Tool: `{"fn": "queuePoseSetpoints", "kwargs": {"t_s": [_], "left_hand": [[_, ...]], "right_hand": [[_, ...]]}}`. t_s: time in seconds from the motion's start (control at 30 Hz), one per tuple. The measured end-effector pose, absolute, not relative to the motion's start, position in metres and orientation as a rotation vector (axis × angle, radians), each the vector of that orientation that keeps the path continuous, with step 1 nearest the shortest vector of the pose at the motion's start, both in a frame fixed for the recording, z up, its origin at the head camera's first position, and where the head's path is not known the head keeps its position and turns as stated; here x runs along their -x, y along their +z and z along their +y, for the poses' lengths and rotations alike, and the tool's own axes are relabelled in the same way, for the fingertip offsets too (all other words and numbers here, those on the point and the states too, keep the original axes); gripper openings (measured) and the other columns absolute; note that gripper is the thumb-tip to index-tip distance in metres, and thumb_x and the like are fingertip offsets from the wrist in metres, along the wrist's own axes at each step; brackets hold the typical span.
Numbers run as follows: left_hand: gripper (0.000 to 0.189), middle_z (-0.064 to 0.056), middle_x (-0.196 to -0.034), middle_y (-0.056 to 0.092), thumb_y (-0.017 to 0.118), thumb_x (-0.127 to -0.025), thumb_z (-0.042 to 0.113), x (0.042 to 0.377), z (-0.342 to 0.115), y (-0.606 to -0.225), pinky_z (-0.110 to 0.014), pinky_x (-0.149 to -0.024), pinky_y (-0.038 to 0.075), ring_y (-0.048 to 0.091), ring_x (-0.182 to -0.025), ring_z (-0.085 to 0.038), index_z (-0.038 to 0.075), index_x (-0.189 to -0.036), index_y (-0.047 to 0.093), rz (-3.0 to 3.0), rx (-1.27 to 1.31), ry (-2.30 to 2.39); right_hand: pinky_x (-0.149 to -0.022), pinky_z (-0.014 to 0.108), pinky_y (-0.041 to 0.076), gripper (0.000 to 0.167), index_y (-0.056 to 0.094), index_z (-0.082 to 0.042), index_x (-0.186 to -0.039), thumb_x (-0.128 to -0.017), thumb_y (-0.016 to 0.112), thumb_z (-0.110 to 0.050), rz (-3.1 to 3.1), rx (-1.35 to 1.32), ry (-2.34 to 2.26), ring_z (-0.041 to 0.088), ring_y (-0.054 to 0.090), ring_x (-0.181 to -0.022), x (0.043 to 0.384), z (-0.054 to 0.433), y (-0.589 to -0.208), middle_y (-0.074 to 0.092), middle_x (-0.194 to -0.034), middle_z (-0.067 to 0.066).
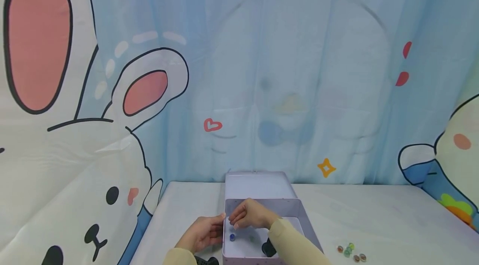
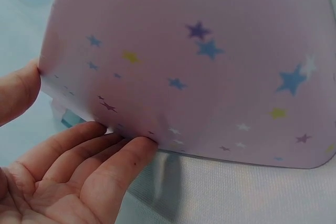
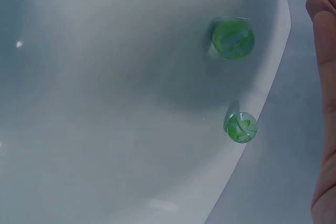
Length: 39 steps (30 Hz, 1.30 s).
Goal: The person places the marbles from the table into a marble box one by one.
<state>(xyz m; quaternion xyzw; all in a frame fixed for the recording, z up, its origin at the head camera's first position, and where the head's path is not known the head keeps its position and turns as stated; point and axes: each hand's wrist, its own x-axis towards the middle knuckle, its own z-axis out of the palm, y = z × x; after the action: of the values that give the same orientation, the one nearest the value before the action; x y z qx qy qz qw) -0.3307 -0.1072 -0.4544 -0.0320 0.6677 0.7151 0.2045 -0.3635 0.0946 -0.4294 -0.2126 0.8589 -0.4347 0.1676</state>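
Note:
A pale lilac box [image 1: 309, 231] stands with its lid [image 1: 258, 185] tipped back. My left hand [image 1: 205, 231] holds the box's left side; in the left wrist view its thumb and fingertips touch the edges of a star-printed wall [image 2: 231, 93]. My right hand [image 1: 253, 214] hovers inside the box with bent, parted fingers, and no held thing shows. Just below its fingertips lies a blue marble [image 1: 232, 237]. In the right wrist view two green marbles, a larger-looking one [image 3: 233, 39] and a smaller-looking one [image 3: 242, 127], lie near the floor's edge. The right thumb is hidden there.
Several marbles [image 1: 347, 252], green and brownish, lie on the white tabletop [image 1: 374, 215] right of the box. A dark wrist camera [image 1: 268, 248] sits by the right sleeve, over the box. Behind the table hangs a blue cartoon curtain [image 1: 262, 69].

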Motion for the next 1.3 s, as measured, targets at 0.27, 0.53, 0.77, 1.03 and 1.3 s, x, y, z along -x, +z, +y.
{"fn": "queuePoseSetpoints", "kwargs": {"t_s": [0.27,0.53,0.77,1.03,1.3], "left_hand": [[0.059,-0.031,-0.127,0.066,0.060,-0.104,0.031,0.330,-0.107,-0.455,-0.046,-0.097,0.059,0.068,-0.117,-0.037,-0.020,-0.133,0.052,1.884,0.067,1.970],[0.063,-0.033,-0.129,0.064,0.060,-0.104,0.033,0.327,-0.108,-0.456,-0.048,-0.099,0.058,0.067,-0.118,-0.038,-0.021,-0.135,0.049,1.889,0.038,1.966],[0.066,-0.035,-0.132,0.061,0.060,-0.104,0.034,0.326,-0.110,-0.455,-0.049,-0.103,0.056,0.067,-0.119,-0.037,-0.022,-0.137,0.047,1.869,0.026,1.951],[0.068,-0.037,-0.136,0.057,0.060,-0.104,0.035,0.323,-0.113,-0.454,-0.053,-0.106,0.053,0.066,-0.116,-0.036,-0.021,-0.139,0.044,1.865,0.052,1.940],[0.068,-0.035,-0.134,0.060,0.060,-0.104,0.035,0.322,-0.109,-0.450,-0.051,-0.104,0.054,0.068,-0.108,-0.028,-0.020,-0.139,0.045,1.877,0.090,1.923]], "right_hand": [[-0.082,0.034,0.064,0.021,0.077,0.004,-0.106,-0.084,0.078,0.005,2.441,0.649,-1.296,0.018,0.076,-0.089,0.362,0.101,-0.424,0.079,-0.099,0.015],[-0.083,0.036,0.064,0.022,0.076,0.004,-0.110,-0.088,0.077,-0.001,2.481,0.685,-1.392,0.023,0.077,-0.095,0.355,0.139,-0.401,0.078,-0.105,0.019],[-0.087,0.036,0.063,0.031,0.070,0.008,-0.120,-0.092,0.074,-0.006,2.593,0.611,-1.385,0.026,0.075,-0.102,0.340,0.201,-0.370,0.075,-0.115,0.022],[-0.090,0.039,0.063,0.038,0.067,0.009,-0.124,-0.095,0.074,-0.013,2.686,0.506,-1.373,0.032,0.073,-0.109,0.318,0.279,-0.363,0.073,-0.120,0.024],[-0.091,0.041,0.062,0.042,0.065,0.009,-0.127,-0.094,0.075,-0.016,2.721,0.182,-1.390,0.036,0.072,-0.111,0.277,0.356,-0.388,0.073,-0.121,0.023]]}}
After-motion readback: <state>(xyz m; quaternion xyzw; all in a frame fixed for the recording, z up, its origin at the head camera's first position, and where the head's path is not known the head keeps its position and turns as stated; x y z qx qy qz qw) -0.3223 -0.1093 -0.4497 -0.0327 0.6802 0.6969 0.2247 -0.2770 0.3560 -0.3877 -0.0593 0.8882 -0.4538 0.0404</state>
